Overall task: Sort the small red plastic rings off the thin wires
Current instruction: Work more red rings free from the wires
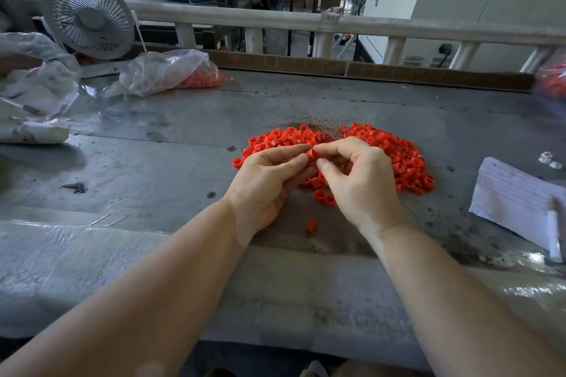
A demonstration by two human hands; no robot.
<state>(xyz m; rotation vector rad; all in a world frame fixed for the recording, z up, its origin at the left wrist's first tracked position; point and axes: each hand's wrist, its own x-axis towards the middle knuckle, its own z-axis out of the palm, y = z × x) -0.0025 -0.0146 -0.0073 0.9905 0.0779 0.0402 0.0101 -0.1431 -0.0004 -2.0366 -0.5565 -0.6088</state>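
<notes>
Along the near edge of the bench [153, 162], a wrinkled sheet of clear plastic film [61, 260] lies over the grey, scuffed metal surface. Just beyond the film a single red ring [311, 225] lies apart from the rest, a short, smooth plastic band. A few thin loose wires [113, 214] lie flat toward the near left.

Both hands meet above the middle of the bench. The left hand [269, 184] has its fingers curled inward, with thumb and fingertips pinching a held ring [312, 154] from the left. The right hand [364, 180] pinches the same ring from the right, forefinger and thumb bent tight, the other fingers arched above the heap. Whether a wire runs through this ring cannot be told.

Under and behind the hands spreads the pile of red rings [407, 162], glossy, round and hollow, lying at every angle, reaching toward the right. At the pile's far edge lies a bundle of thin wires [318, 124], fine, brownish and splayed like bristles.

At the right edge lies a lined sheet of paper [514, 193] with a pale pen [554, 232] on it, and small white pieces [549, 161] just beyond. At the far left corner, a crumpled clear bag [171, 70] holds more red pieces, beside other rumpled plastic sheeting [33, 82] and a round grey fan [88, 15] with a slatted grille. A cardboard strip [367, 69] lines the far edge.
</notes>
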